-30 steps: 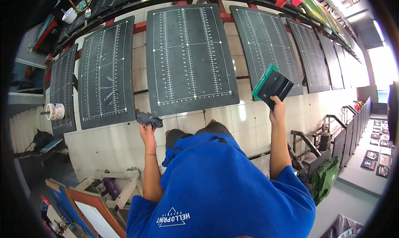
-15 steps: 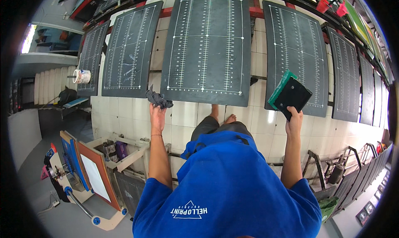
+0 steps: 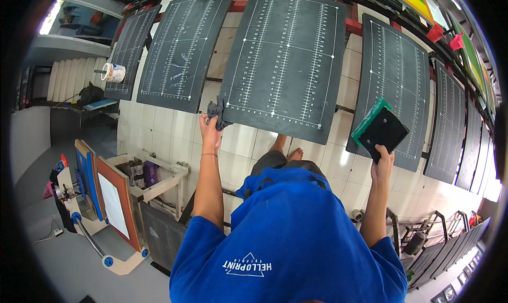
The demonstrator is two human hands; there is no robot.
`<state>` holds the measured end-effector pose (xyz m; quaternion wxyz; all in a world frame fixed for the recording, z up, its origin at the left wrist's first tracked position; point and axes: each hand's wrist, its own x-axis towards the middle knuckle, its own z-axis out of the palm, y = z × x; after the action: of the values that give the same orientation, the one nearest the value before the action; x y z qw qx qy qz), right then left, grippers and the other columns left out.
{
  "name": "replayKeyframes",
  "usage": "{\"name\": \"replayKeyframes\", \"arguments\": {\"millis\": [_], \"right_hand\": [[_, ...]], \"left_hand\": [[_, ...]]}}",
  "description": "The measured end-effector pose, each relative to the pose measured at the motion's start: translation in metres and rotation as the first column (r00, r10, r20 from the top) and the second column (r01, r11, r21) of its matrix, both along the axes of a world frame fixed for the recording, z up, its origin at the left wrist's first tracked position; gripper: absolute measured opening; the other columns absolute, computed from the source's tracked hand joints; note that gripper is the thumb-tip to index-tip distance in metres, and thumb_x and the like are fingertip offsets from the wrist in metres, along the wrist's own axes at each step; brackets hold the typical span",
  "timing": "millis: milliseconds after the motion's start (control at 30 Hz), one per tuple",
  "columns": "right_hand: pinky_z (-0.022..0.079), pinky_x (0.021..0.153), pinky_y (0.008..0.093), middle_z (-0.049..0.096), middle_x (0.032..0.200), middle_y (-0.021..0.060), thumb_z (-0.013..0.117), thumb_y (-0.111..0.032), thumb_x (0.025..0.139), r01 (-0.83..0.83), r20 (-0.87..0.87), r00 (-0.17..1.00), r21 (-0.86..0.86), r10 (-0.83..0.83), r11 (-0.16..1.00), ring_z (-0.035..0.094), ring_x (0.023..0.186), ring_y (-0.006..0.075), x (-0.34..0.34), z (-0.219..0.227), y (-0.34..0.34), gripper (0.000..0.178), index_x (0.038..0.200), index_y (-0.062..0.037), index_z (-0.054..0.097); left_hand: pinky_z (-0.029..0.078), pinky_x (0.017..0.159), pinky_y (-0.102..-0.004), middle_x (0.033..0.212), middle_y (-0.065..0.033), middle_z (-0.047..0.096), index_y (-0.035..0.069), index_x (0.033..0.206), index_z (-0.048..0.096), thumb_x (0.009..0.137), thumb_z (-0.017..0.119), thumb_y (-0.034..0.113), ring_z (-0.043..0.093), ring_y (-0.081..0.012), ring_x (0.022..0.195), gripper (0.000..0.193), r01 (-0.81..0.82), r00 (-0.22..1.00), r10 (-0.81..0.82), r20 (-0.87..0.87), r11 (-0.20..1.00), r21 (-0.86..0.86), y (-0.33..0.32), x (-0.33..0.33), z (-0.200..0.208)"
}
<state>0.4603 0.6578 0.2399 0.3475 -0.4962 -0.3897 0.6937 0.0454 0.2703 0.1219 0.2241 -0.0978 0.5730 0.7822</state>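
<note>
My left hand (image 3: 211, 136) is closed on a crumpled dark grey rag (image 3: 217, 114), at the near left corner of the middle black board (image 3: 300, 73). Whether the rag touches the board I cannot tell. Over on the right, my right hand (image 3: 382, 164) grips a flat black squeegee (image 3: 386, 132) with a green edge, tilted up to the left. The squeegee is above the near part of the right-hand black board (image 3: 389, 75), hiding some of it. White ruled lines and marks cover both boards.
A further black board (image 3: 182, 49) with pale smears lies to the left. Past it, a stained white tub (image 3: 114, 73) stands on the leftmost board. Several framed panels (image 3: 117, 200) lean on a stand at lower left. Red cups (image 3: 435, 33) hang at upper right.
The view has turned and shifted, so the boards appear tilted and further right. Both hands keep their hold on the rag and the squeegee; the rag appears nearer the middle board's corner.
</note>
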Motion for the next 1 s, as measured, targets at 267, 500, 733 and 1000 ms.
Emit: {"name": "replayKeyframes", "arguments": {"millis": [267, 500, 733, 1000], "right_hand": [[0.051, 0.094, 0.0333, 0.068, 0.108, 0.0113, 0.068, 0.002, 0.079, -0.053, 0.118, 0.992, 0.055, 0.046, 0.997, 0.066, 0.097, 0.0208, -0.016, 0.013, -0.006, 0.036, 0.114, 0.0076, 0.061], [0.047, 0.102, 0.0327, 0.066, 0.117, 0.0112, 0.063, 0.001, 0.082, -0.128, 0.124, 0.985, 0.054, 0.121, 0.990, 0.063, 0.106, 0.0202, -0.025, 0.016, -0.007, 0.042, 0.124, 0.0084, 0.058], [0.047, 0.102, 0.0328, 0.066, 0.116, 0.0115, 0.064, 0.002, 0.081, -0.163, 0.133, 0.979, 0.079, 0.152, 0.983, 0.064, 0.105, 0.0209, -0.026, 0.026, -0.009, 0.042, 0.123, 0.0088, 0.058], [0.049, 0.092, 0.0299, 0.071, 0.105, 0.0073, 0.068, 0.000, 0.080, -0.113, 0.107, 0.989, 0.095, 0.103, 0.989, 0.065, 0.095, 0.0156, -0.010, 0.021, -0.022, 0.030, 0.109, 0.0047, 0.066]], "left_hand": [[0.051, 0.077, -0.0290, 0.103, -0.0038, 0.056, 0.005, 0.109, 0.051, 0.088, 0.063, 0.000, 0.055, -0.0124, 0.086, 0.024, -0.292, 0.901, 0.104, -0.422, 0.864, -0.410, 0.019, 0.030, -0.006], [0.048, 0.079, -0.0287, 0.097, -0.0027, 0.056, 0.005, 0.107, 0.056, 0.086, 0.065, 0.005, 0.053, -0.0131, 0.090, 0.023, 0.043, 0.858, -0.333, -0.391, 0.805, -0.592, 0.043, 0.137, -0.009], [0.047, 0.087, -0.0310, 0.107, -0.0069, 0.056, 0.001, 0.108, 0.058, 0.087, 0.065, 0.006, 0.053, -0.0167, 0.096, 0.023, -0.256, 0.943, 0.134, -0.306, 0.877, -0.407, 0.021, 0.039, 0.001], [0.050, 0.078, -0.0327, 0.098, -0.0057, 0.057, 0.003, 0.106, 0.059, 0.086, 0.074, 0.015, 0.055, -0.0150, 0.089, 0.027, 0.072, 0.951, -0.190, -0.242, 0.903, -0.424, 0.134, 0.196, 0.015]]}}
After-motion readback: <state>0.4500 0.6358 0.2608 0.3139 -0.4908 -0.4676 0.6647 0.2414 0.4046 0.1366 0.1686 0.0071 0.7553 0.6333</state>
